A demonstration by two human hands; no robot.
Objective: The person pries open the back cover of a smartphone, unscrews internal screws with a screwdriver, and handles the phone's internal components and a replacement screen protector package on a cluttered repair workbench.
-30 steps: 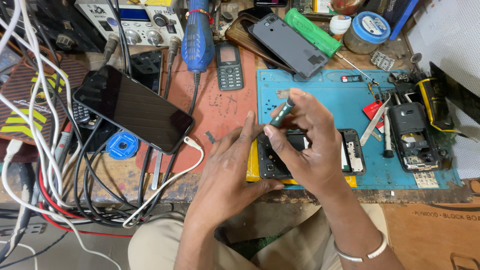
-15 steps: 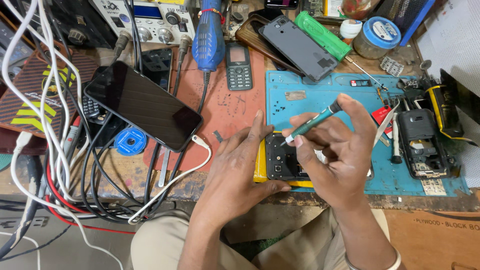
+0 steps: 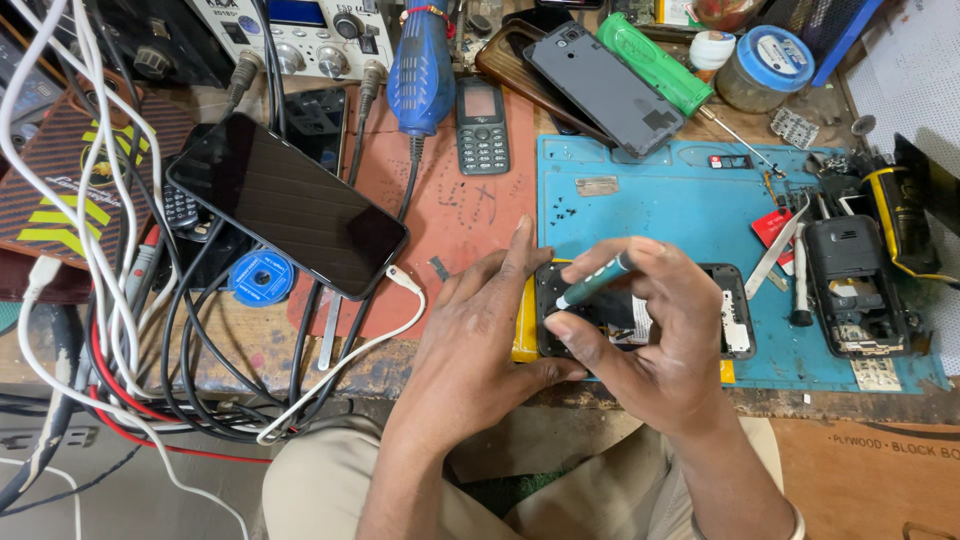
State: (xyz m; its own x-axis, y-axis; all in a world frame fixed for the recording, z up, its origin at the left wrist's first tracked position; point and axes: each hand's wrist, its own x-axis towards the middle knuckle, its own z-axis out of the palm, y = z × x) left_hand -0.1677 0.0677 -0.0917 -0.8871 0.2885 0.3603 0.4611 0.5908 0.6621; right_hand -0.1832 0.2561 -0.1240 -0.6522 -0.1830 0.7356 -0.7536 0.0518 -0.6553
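An opened black phone body (image 3: pixel 735 320) lies on a blue work mat (image 3: pixel 680 200) near the bench's front edge, with a yellow part (image 3: pixel 524 325) under its left end. My left hand (image 3: pixel 480 330) presses down on the phone's left end, fingers spread and thumb along the front side. My right hand (image 3: pixel 650 335) holds a small green-handled screwdriver (image 3: pixel 592 284) between thumb and fingers, its pale tip pointing down-left over the phone's left part. My right hand hides the middle of the phone.
A large black smartphone (image 3: pixel 290 205) rests on cables at left. A small keypad phone (image 3: pixel 482 126), a grey back cover (image 3: pixel 600 85), a green tool (image 3: pixel 650 60), a round tin (image 3: pixel 765 68) and another dismantled phone (image 3: pixel 850 285) surround the mat. Tangled wires (image 3: pixel 110 300) fill the left.
My right hand has lowered the screwdriver and turned it so its tip points down-left over the phone. My left hand has stayed on the phone's left end.
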